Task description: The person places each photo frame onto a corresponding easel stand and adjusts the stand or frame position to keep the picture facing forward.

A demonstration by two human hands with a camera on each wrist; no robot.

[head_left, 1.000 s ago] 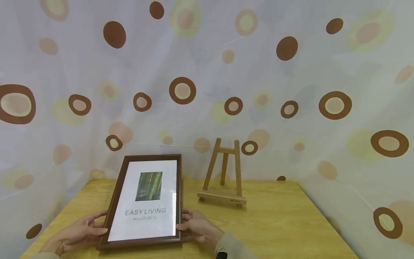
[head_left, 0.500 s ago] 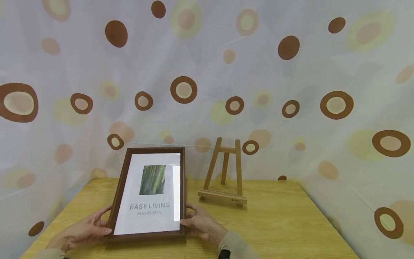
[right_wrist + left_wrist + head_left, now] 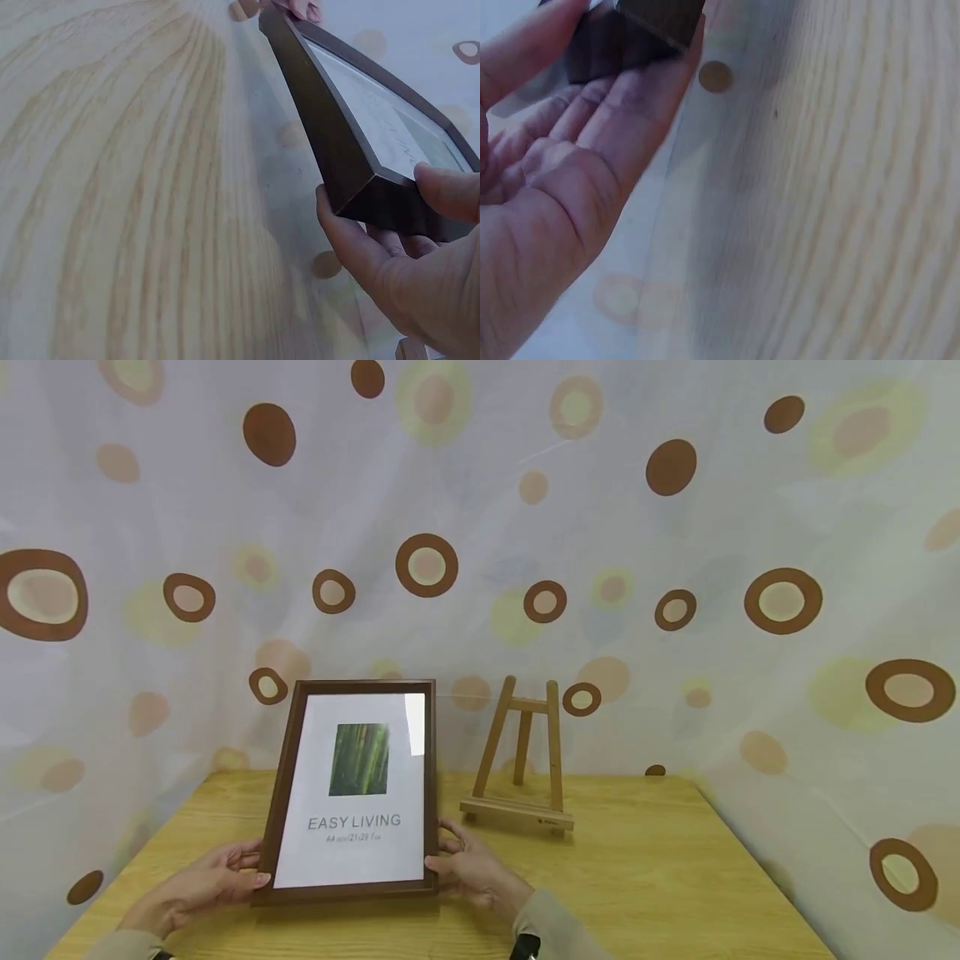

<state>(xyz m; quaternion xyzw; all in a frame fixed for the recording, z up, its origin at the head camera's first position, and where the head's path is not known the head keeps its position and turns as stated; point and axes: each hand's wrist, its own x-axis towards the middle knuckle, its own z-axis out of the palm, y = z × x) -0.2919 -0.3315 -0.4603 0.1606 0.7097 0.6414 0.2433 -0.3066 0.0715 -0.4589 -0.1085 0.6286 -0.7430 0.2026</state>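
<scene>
A dark brown picture frame (image 3: 431,760) with a white "EASY LIVING" insert and a small green picture leans back between my two hands, face towards me. My left hand (image 3: 206,885) grips its lower left side, thumb on the front edge and fingers behind. On the lower right side my right hand (image 3: 476,868) grips the same way. In the right wrist view the frame's corner (image 3: 375,184) sits between thumb and fingers, its lower side raised over the table. The left wrist view catches only a dark corner (image 3: 652,30) of it above my fingers.
A small wooden easel (image 3: 553,752) stands on the wood-grain table (image 3: 637,877), right of the picture frame. Behind and at both sides hangs a pale curtain (image 3: 480,468) with brown ring and dot patterns.
Both hands have tilted the picture frame more upright and raised it, shifting it slightly to the right. Its glare patch has moved up the glass. The easel has stayed put.
</scene>
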